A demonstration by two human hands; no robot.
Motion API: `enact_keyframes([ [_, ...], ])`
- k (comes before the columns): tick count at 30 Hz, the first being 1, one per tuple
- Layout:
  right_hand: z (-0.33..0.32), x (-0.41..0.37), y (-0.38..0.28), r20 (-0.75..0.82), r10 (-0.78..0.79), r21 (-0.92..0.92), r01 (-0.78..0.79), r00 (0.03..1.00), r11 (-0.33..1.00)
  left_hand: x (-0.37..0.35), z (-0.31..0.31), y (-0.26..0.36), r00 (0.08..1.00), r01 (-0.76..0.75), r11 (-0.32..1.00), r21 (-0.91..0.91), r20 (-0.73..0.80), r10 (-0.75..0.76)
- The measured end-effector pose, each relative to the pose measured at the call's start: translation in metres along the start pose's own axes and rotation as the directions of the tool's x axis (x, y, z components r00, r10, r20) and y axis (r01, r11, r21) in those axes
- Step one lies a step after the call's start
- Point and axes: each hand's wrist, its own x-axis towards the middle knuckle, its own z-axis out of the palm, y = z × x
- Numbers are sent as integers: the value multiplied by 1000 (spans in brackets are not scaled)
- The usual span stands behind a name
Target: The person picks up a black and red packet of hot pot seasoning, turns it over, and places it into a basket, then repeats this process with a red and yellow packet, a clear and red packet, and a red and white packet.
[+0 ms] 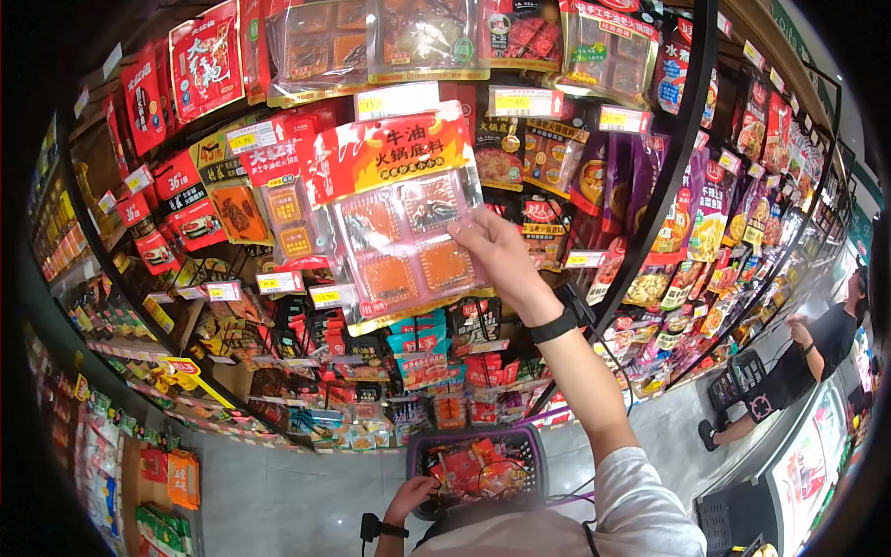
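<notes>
My right hand [490, 255] grips the right edge of a clear-front pack of hotpot base [394, 209], thumb on its front. The pack has a red and yellow header and four-part tray of orange-brown blocks. It is held upright, slightly tilted, before the shelf. Low in the view, my left hand [413, 495] is beside the left rim of a dark shopping basket [536, 455], fingers loosely bent and nothing visible in them. Red packets [473, 469] lie inside the basket. Both wrists wear black bands.
Shelves hold rows of hotpot packs [422, 37] above and purple pouches [631, 176] to the right, with price tags [524, 100] along the edges. A dark upright post [668, 186] divides them. At far right a person [817, 348] stands near a freezer [798, 464].
</notes>
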Motion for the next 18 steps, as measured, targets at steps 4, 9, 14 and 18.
enact_keyframes([
  [4, 1, -21, 7, 38, 9, 38, -11, 999, 999, -1, 3, -5, 1000, -3, 999, 36, -10, 4],
  [9, -1, -58, 10, -12, 26, 120, -25, 1000, 992, -2, 3, -13, 1000, -3, 997, 83, 11, 2],
  [14, -21, -105, -7, -133, 108, 66, -100, 985, 993, -7, 12, 24, 985, -171, 978, 118, 35, 168],
  [18, -23, -132, -11, -289, -33, 27, 43, 957, 999, -38, 60, 138, 847, -501, 840, 208, -85, 526],
])
